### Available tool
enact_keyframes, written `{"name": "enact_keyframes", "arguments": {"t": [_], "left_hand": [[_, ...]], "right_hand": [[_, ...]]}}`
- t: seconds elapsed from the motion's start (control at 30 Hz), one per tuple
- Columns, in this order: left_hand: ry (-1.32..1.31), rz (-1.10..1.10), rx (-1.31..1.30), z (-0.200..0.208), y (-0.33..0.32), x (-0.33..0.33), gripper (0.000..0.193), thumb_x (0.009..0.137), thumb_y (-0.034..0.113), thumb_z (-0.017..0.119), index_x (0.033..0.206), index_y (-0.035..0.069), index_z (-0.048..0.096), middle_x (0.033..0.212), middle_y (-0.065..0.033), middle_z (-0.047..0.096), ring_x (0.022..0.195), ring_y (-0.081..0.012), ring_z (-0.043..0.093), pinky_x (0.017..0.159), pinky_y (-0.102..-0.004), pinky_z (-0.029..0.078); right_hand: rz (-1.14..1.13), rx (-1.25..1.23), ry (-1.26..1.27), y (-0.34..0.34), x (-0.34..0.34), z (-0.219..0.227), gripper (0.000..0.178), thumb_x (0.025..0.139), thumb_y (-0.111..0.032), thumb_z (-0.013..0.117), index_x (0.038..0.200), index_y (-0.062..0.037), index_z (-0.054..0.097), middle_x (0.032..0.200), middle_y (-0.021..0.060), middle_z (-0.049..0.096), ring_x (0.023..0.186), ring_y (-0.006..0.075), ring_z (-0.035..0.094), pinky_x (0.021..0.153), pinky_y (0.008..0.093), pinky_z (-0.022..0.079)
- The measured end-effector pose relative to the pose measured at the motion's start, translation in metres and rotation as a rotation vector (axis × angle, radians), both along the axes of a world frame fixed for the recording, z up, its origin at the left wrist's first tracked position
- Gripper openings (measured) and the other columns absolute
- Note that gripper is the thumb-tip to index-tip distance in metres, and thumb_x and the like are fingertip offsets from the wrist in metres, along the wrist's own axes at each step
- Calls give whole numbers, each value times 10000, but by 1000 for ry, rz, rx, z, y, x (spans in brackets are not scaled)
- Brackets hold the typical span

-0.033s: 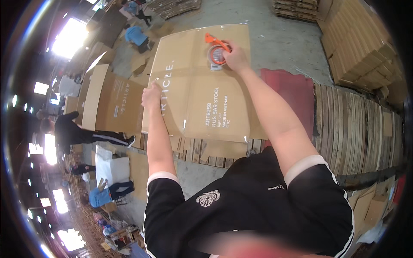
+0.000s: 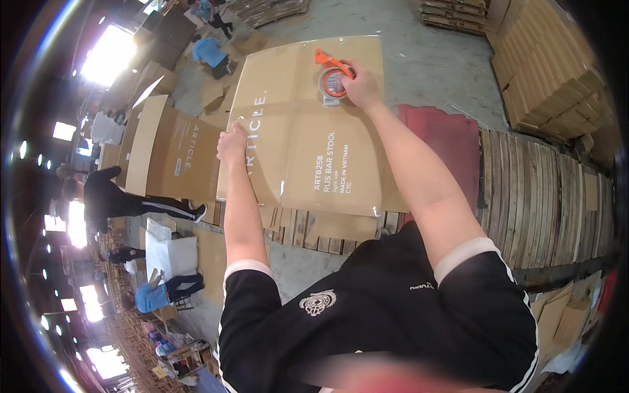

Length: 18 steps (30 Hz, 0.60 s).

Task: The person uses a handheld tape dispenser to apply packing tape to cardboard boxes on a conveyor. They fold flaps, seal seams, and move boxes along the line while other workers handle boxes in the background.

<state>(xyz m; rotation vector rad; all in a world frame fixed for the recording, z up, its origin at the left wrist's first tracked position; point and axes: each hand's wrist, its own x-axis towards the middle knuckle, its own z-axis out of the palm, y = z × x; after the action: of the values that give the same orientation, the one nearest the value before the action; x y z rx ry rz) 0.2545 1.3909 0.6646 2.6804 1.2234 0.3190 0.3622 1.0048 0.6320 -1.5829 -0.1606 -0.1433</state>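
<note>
A large brown cardboard box (image 2: 295, 131) with white print lies before me, strips of clear tape shining along its edges. At its left edge my left hand (image 2: 232, 144) is closed, fingers curled on the cardboard. Over the box's far right part, my right hand (image 2: 362, 86) grips an orange tape dispenser (image 2: 322, 57). The tape roll (image 2: 332, 83) on it shows as a ring, with a barcode label (image 2: 331, 101) visible through and below it. My right fingers are partly hidden behind the dispenser.
An upright open carton (image 2: 173, 154) stands left of the box. Wooden slats (image 2: 524, 196) and a dark red cloth (image 2: 442, 147) lie to the right. Stacked flat cartons (image 2: 547, 72) rise at the far right. A person in black (image 2: 108, 196) and other people are at the left.
</note>
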Motion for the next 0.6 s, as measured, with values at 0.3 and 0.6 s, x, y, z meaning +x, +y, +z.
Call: {"name": "enact_keyframes", "arguments": {"t": [0.3, 0.6], "left_hand": [[2, -18, 10, 1, -13, -14, 776, 1081, 629, 440, 1446, -32, 618, 1467, -259, 658, 1383, -422, 612, 1162, -551, 450], [-81, -11, 100, -5, -38, -9, 739, 1069, 604, 497, 1422, -32, 630, 1448, -261, 661, 1372, -426, 606, 1161, -540, 439]], "right_hand": [[-49, -87, -20, -3, -13, -2, 476, 962, -158, 711, 1426, -75, 647, 1202, 194, 776, 1101, 343, 754, 988, 432, 566], [-97, -80, -123, -28, -6, -20, 416, 988, -141, 690, 1399, -76, 667, 1071, 136, 783, 923, 257, 755, 885, 385, 579]]}}
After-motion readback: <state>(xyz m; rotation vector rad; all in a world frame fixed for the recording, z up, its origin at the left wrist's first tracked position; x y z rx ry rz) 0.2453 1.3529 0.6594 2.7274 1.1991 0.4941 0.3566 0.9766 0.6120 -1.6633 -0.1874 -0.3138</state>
